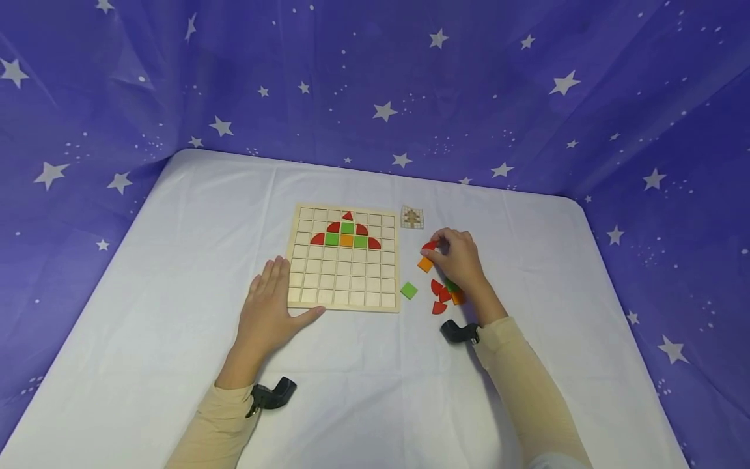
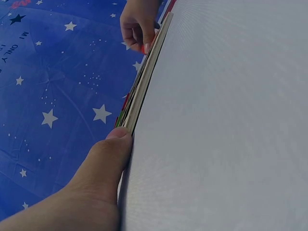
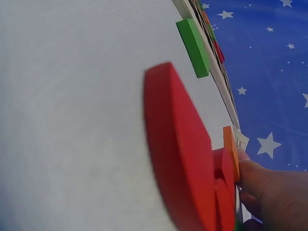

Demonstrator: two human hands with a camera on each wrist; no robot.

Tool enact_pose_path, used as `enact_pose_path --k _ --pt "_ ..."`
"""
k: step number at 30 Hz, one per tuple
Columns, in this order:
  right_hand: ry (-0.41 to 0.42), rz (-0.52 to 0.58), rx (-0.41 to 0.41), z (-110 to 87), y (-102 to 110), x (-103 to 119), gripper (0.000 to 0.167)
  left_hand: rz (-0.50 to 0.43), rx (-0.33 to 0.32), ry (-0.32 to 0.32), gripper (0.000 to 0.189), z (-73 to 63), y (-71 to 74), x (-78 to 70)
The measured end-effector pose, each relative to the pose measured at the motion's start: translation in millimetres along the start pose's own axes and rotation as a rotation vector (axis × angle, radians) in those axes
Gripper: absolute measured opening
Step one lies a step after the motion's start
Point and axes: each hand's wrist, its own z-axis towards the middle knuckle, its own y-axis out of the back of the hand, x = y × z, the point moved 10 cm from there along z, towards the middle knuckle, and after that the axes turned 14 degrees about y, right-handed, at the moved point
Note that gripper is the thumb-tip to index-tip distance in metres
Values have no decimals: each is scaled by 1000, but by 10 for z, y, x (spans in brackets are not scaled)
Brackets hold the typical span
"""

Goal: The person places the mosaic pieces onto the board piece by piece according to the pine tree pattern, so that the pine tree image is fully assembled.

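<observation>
A wooden grid board (image 1: pixel 349 281) lies on the table, with red, green and orange flat pieces set in its upper cells. My left hand (image 1: pixel 267 309) rests at its lower left corner, fingers straight along the left side and thumb (image 2: pixel 103 156) against the front edge. To the right of the board, my right hand (image 1: pixel 461 260) pinches a red quarter-circle piece (image 1: pixel 430 245) between thumb and fingertips. Just below that piece lies an orange square (image 1: pixel 425 264). Loose red quarter-circles (image 1: pixel 439 307) sit beneath the wrist, where the forearm partly covers more green and orange pieces.
A small pattern card (image 1: pixel 413 217) lies beside the board's upper right corner. One green square (image 1: pixel 409 290) sits near the board's right edge. White cloth (image 1: pixel 346 404) covers the table, and a blue star-printed curtain (image 1: pixel 328 58) hangs behind it.
</observation>
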Motion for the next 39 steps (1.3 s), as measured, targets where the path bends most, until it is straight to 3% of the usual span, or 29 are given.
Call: enact_pose_path --k 8,18,28,39 --pt "22 50 9 -12 -39 20 35 -2 -4 -7 122 -6 -14 5" --pt "31 87 30 -37 -83 -45 49 -5 0 -8 122 -28 -15 -6" --pt "118 -72 110 0 -55 154 41 -2 -6 -7 122 -19 -15 10" --pt "93 135 13 -15 -78 62 36 -3 -9 -6 121 -3 -7 12"
